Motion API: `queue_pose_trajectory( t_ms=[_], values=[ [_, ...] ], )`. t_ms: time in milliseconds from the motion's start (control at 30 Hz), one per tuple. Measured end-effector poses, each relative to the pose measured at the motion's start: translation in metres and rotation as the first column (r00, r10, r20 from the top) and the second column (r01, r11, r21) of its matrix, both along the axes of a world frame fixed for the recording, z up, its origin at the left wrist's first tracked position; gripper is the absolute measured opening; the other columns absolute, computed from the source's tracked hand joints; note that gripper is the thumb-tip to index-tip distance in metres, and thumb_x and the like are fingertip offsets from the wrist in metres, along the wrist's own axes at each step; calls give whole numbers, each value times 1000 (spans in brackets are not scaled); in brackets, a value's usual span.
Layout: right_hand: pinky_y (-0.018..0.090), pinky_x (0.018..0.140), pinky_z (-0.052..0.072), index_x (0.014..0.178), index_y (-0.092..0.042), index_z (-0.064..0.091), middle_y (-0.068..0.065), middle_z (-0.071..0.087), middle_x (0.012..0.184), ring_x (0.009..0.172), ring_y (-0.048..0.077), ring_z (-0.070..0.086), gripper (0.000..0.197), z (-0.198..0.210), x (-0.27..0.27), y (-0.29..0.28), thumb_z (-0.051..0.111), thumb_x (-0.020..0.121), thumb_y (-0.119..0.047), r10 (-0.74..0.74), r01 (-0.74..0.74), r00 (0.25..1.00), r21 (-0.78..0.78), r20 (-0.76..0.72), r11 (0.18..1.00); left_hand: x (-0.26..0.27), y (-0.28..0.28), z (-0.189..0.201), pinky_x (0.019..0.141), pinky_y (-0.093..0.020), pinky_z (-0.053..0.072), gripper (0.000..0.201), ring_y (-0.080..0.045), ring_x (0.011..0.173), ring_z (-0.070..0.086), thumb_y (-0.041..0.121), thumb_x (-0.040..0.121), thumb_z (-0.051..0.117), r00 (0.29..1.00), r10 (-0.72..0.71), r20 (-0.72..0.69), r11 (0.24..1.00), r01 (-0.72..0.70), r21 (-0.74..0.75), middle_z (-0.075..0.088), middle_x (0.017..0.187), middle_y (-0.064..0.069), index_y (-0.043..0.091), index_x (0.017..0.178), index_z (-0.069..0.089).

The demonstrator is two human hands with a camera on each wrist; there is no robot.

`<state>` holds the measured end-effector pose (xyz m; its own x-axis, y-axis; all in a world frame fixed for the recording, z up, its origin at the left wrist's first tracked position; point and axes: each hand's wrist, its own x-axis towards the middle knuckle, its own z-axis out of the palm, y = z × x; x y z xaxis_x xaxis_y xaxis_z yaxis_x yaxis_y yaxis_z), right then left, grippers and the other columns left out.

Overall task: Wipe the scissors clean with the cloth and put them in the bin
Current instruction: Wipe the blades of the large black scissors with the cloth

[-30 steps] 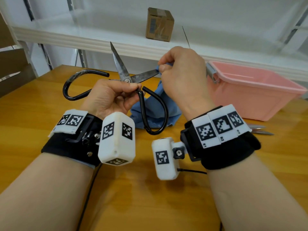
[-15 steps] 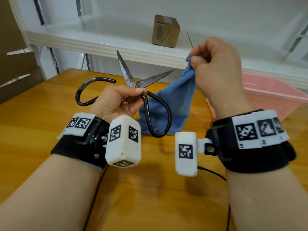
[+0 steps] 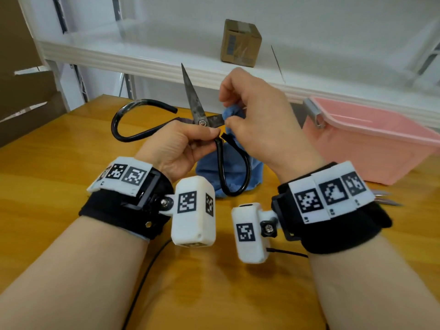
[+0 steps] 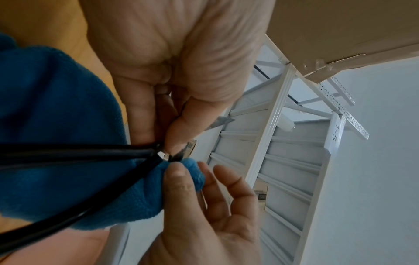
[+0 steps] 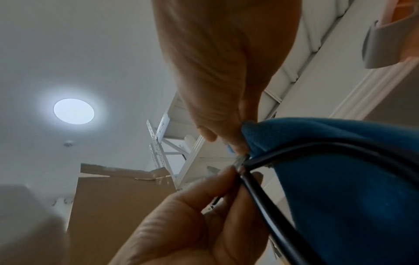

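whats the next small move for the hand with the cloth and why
Probably slide the cloth outward along the right-pointing blade toward its tip. The right hand pinches it around that blade near the pivot, the left hand steadies the open scissors, and the blade beyond the grip looks unwiped this stroke.

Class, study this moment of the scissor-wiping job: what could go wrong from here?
1. The scissors are spread open; the right hand pinches the cloth around one blade near the pivot, so a slip could cut fingers.
2. The left hand grips only near the pivot; the scissors may swing shut.
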<state>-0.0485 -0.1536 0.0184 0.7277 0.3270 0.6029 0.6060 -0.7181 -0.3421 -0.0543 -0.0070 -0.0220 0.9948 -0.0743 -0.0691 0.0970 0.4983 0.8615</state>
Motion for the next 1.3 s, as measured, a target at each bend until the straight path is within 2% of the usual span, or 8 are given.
queue_pose_trajectory(
  t_ms=[100,233,500,633,833,1033,1200,1300],
  values=[
    [29,74,53,102,-22,51,-6,61,94,85,8,59,39,-1,-2,4,64,75,4,39,-39,999,17,-23,999,1,1,-1,83,-28,56,10,-19,91,64,-10,83,59,1000,-27,13,1000,27,1,66,88,-9,-3,87,66],
    [32,73,54,97,-18,54,-7,64,87,81,8,61,32,-8,-1,9,63,77,5,60,-60,998,-3,7,998,0,0,-3,77,-25,58,14,-19,85,65,-12,83,57,999,-44,16,999,43,25,65,88,-9,-2,90,66],
    [45,67,51,83,-17,48,1,58,77,74,21,58,29,-13,10,-6,62,76,7,-126,115,989,139,77,984,-3,-4,1,64,-21,59,9,-16,74,67,-10,82,60,1000,-7,-18,999,8,44,66,79,-8,-4,83,66],
    [40,67,51,84,-15,51,-3,57,76,74,18,58,27,-14,-2,17,64,72,6,11,-16,999,100,46,995,-4,0,1,69,-25,60,14,-17,74,69,-13,80,58,1000,17,-3,1000,-17,1,68,77,-8,-2,80,67],
    [43,68,50,80,-20,47,-3,57,74,72,18,56,32,-16,14,-8,63,76,7,-179,168,982,164,56,972,-4,-1,2,69,-25,60,11,-18,74,69,-12,76,61,999,33,-25,999,-34,-8,66,79,-10,-5,84,64],
    [43,66,51,82,-19,50,-4,59,74,73,18,60,29,-13,-1,17,64,72,4,-35,30,998,77,59,997,-6,4,2,81,-31,58,15,-22,86,69,-11,71,62,1000,21,-21,1000,-21,-23,68,88,-12,-5,83,67],
    [41,69,51,80,-20,50,-2,61,76,74,18,59,27,-13,14,-13,66,76,2,-217,199,973,184,81,963,-8,-2,4,60,-23,59,9,-17,67,70,-12,76,61,998,25,-51,1000,-24,20,68,74,-10,-4,77,65],
    [41,67,50,80,-19,50,-1,59,75,74,19,57,27,-12,12,-13,63,76,4,-222,203,970,175,95,963,-8,-3,4,60,-22,59,8,-16,68,70,-11,77,61,998,36,-58,999,-34,22,68,73,-9,-4,78,65]
  ],
)
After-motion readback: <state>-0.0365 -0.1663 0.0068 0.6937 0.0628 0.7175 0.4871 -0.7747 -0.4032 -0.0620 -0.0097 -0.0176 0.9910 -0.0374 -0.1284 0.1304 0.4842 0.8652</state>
